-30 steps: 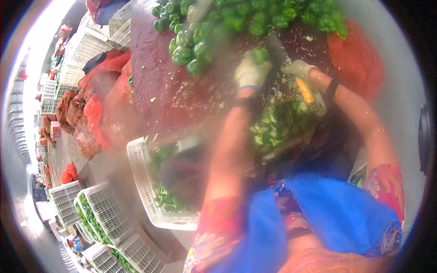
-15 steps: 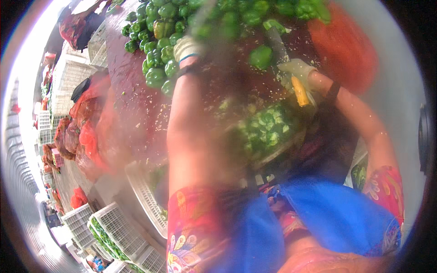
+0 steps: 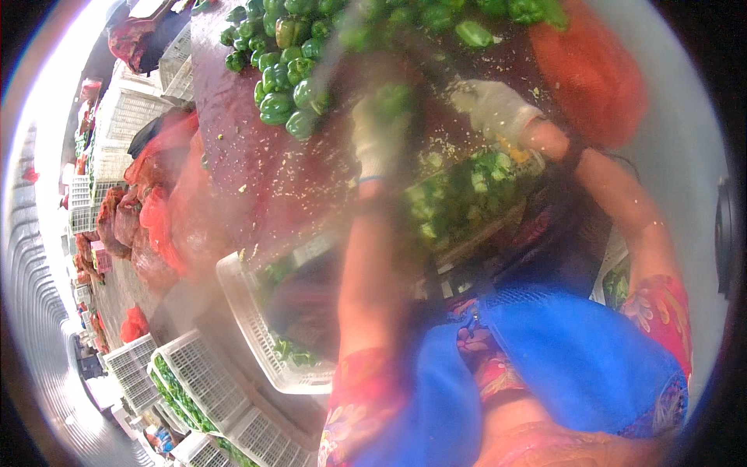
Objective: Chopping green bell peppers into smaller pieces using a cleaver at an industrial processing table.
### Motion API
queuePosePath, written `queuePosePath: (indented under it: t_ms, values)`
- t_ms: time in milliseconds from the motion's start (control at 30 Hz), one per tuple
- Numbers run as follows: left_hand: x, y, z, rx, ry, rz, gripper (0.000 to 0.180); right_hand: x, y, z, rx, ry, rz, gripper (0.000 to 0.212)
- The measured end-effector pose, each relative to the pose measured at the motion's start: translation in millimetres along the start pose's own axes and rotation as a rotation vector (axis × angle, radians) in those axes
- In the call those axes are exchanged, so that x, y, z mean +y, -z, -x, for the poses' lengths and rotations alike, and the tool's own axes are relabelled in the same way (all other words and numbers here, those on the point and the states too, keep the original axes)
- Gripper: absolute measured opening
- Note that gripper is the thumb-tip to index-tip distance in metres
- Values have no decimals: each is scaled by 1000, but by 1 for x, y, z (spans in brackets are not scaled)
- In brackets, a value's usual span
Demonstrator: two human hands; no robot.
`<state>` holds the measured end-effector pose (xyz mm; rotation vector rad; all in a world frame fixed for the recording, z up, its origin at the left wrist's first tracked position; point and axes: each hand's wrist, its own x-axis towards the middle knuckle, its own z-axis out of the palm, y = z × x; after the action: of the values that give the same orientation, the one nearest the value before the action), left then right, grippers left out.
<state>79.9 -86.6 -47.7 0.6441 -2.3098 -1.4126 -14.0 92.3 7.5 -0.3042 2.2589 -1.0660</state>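
Observation:
My left hand (image 3: pixel 373 140), in a pale glove, is closed on a green bell pepper (image 3: pixel 394 103) over the middle of the dark red table; haze and motion blur its fingers. To its right, my gloved right hand (image 3: pixel 498 109) is closed round a knife, whose yellow handle (image 3: pixel 515 152) peeks out below the palm. The blade cannot be made out now. Just below both hands, a container holds cut green pepper pieces (image 3: pixel 467 191). A heap of whole green bell peppers (image 3: pixel 292 74) lies at the far left, and a lone green pepper (image 3: pixel 474 33) lies beyond my right hand.
An orange-red mesh sack (image 3: pixel 587 78) is at the far right. Pale seeds are scattered over the table (image 3: pixel 241 156). A white plastic basket (image 3: pixel 257 342) with green bits stands at the lower left. Filled red mesh bags (image 3: pixel 159 226) and stacked white crates (image 3: pixel 198 381) are further left.
My left hand has drawn back from the heap toward me and right, bringing a pepper. The right hand has risen slightly left; the pepper piece by the blade is off it.

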Motion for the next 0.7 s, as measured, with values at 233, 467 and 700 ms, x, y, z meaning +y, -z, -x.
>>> queuePosePath:
  t_ms: [233,467,700]
  values:
    - [-11,5,3,-23,-144,-200,49,-9,-23,1,6,249,348,40]
    - [-13,1,5,-15,-191,-94,43,-12,-5,-40,-348,376,823,33]
    - [-21,12,-3,-26,-3,-329,46,-6,-57,-104,-371,648,1331,21]
